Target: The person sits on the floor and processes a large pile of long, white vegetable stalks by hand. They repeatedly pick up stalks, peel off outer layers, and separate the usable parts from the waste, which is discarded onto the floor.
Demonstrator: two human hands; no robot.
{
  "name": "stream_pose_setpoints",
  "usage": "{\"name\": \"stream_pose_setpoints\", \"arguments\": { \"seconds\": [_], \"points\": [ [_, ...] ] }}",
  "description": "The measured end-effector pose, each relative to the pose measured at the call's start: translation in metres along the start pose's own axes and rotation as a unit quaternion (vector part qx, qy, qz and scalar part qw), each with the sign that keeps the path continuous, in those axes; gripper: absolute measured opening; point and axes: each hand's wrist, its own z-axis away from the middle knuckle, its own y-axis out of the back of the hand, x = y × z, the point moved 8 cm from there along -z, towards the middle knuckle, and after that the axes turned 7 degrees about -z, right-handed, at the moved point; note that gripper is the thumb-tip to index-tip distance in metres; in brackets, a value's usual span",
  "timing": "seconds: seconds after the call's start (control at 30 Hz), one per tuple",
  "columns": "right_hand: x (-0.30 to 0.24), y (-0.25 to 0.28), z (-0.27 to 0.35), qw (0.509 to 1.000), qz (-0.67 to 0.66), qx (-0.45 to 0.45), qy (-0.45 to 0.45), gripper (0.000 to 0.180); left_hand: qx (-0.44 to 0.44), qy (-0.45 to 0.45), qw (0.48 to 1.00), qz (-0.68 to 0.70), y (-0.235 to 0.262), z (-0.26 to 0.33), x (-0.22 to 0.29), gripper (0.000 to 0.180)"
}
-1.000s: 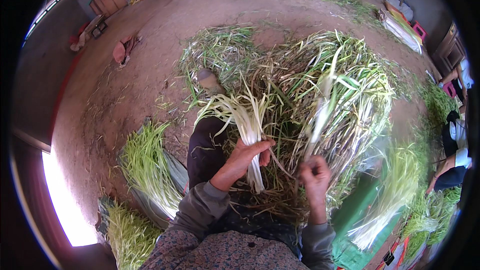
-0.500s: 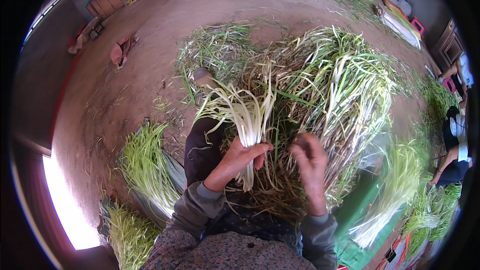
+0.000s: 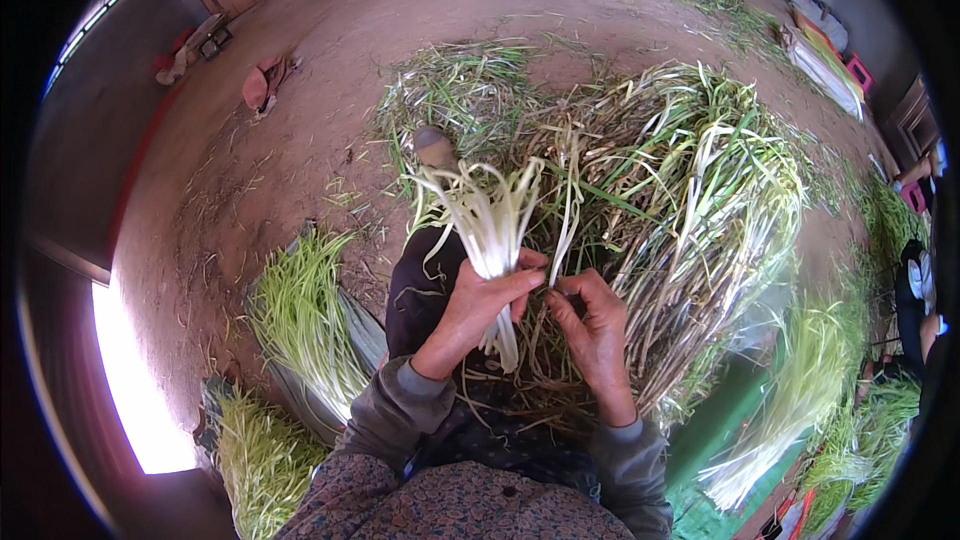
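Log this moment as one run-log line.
left hand: grips bunch of pale stalks | right hand: fingers pinch one stalk beside bunch | front: heap of uncleaned stalks | left: sorted green bundles on dirt floor

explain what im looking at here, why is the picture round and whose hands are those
The picture comes from a wide fisheye camera worn on a person's head, looking down at their own work. That lens makes the round shape and bends straight edges near the rim. There is no machine: both forearms in grey sleeves entering from the bottom belong to the wearer.

The left hand grips a bunch of pale white stalks with thin green tips, fanned upward. The right hand pinches a thin stalk beside that bunch, fingertips close to the left hand's.

In front lies a big loose heap of green and straw-coloured stalks on a brown dirt floor. To the person's left are neater piles of bright green stalks. At the far right edge another person's arm shows near more greens.
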Motion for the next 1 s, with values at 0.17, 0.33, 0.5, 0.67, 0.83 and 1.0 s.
{"name": "stream_pose_setpoints", "arguments": {
  "seconds": [0.17,0.33,0.5,0.67,0.83,1.0],
  "points": [
    [-0.004,-0.012,0.005,0.998,0.029,-0.011,0.05,0.014,-0.022,0.013,0.999,0.021,0.002,-0.004,-0.003,0.013],
    [0.001,-0.01,0.018,0.999,0.015,0.0,0.039,0.014,-0.021,0.049,0.997,0.057,0.004,0.0,-0.017,0.015],
    [0.012,0.013,0.048,0.999,0.041,0.021,0.015,0.01,0.013,0.049,0.989,0.138,0.013,-0.004,-0.021,0.01],
    [0.082,0.128,0.142,0.968,0.138,0.167,-0.126,0.008,0.085,0.021,0.983,0.163,0.048,-0.011,-0.012,0.013],
    [0.092,0.197,0.182,0.915,0.279,0.186,-0.224,0.013,0.082,0.012,0.983,0.163,0.058,-0.012,-0.006,0.013],
    [0.049,0.092,0.078,0.982,0.071,0.121,-0.123,0.012,0.055,0.019,0.985,0.164,0.047,-0.01,-0.006,0.012]
  ]
}}
